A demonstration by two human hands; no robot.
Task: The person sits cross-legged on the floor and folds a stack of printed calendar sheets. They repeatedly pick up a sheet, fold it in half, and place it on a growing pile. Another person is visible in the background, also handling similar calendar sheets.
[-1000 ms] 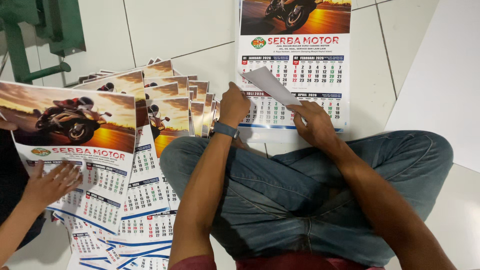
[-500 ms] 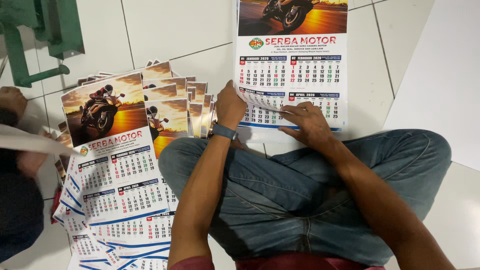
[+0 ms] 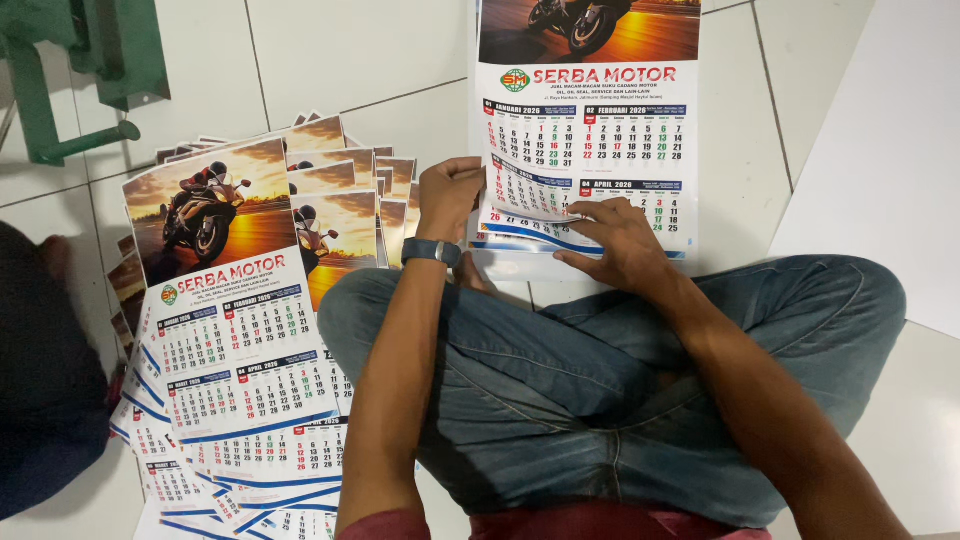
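Calendar sheet [image 3: 585, 120] lies flat on the tiled floor [image 3: 350, 60] ahead of crossed legs. Left hand [image 3: 450, 195], fingers curled, pinches its lower left edge; right hand [image 3: 620, 240] presses spread fingers flat, gripping nothing. Fanned calendars [image 3: 240, 330] lie left.

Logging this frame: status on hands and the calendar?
Left hand pinching calendar sheets at the left edge. Right hand flat on the lower page. Fanned calendar stack lies apart, nothing blocking.

Glossy paper calendar sheets [image 3: 590, 120] lie on smooth, seemingly glazed floor tiles [image 3: 340, 50]; the jeans [image 3: 600, 390] are denim.
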